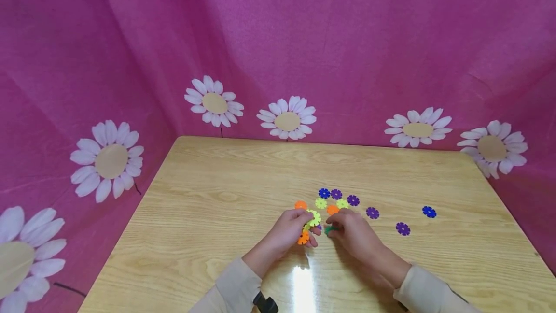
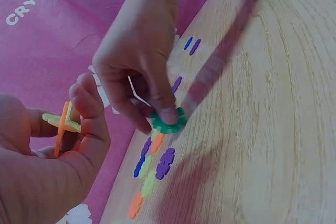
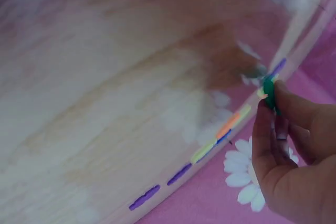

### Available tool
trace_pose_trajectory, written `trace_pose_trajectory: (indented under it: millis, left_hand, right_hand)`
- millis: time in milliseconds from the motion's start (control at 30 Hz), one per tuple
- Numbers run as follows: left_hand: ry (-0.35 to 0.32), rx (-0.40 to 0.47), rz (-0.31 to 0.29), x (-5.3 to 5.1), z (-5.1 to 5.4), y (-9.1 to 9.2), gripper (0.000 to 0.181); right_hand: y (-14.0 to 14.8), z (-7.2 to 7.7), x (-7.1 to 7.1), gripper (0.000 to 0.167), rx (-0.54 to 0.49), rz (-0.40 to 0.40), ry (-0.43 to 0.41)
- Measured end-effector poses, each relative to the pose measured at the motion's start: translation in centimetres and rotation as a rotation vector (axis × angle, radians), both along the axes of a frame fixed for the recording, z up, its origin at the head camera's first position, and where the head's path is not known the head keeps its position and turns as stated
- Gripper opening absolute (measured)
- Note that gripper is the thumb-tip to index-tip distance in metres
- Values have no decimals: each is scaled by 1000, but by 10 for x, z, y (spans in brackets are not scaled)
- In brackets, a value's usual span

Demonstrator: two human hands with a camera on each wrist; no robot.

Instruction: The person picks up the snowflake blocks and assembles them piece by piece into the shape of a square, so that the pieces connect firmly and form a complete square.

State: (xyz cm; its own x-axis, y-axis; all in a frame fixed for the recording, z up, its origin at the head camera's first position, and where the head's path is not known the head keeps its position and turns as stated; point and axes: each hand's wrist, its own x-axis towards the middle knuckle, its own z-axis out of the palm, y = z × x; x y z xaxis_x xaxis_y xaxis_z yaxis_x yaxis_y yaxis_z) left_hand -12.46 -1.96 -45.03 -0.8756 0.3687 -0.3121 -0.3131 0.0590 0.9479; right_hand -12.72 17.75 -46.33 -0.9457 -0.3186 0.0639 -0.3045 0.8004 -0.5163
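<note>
My left hand (image 1: pixel 285 230) grips a small cluster of notched plastic snowflake discs. A yellow-green disc (image 1: pixel 314 218) and an orange disc (image 1: pixel 303 238) show in it, set crosswise into each other in the left wrist view. A green snowflake disc (image 2: pixel 169 123) is pinched between the thumb and fingers of my right hand (image 1: pixel 357 236), a short way right of the cluster and apart from it. Much of this green disc is covered by the fingers in the head view. Just beyond the hands lie a loose orange disc (image 1: pixel 333 209) and a yellow-green one (image 1: pixel 320 203).
Several more discs lie flat on the wooden table (image 1: pixel 226 182), among them a purple disc (image 1: pixel 372 213) and, farther right, a blue disc (image 1: pixel 429 212). A pink cloth (image 1: pixel 347 52) printed with white daisies hangs behind the table and along its sides.
</note>
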Motion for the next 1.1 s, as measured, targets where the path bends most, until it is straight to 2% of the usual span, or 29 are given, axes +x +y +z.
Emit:
trace_pose_trajectory:
  millis: [200,367,467,667,867,1100]
  left_hand:
    - [-5,18,-9,0,-1,-2,35]
    - [-17,33,-28,-1,-1,-3,38]
    - [-9,32,-47,-1,1,-3,38]
    - [12,59,-79,1,5,-3,38]
    - [-3,90,-85,2,7,-4,34]
    - [0,96,-79,2,11,-6,32]
  right_hand:
    - [13,21,-5,8,-207,-19,-34]
    - [19,40,-6,10,-431,17,-113]
    - [18,46,-5,14,-510,35,-172]
    - [16,49,-5,16,-561,49,-235]
    - [15,48,-7,18,-605,74,-293]
    - [14,47,-10,20,-626,94,-295]
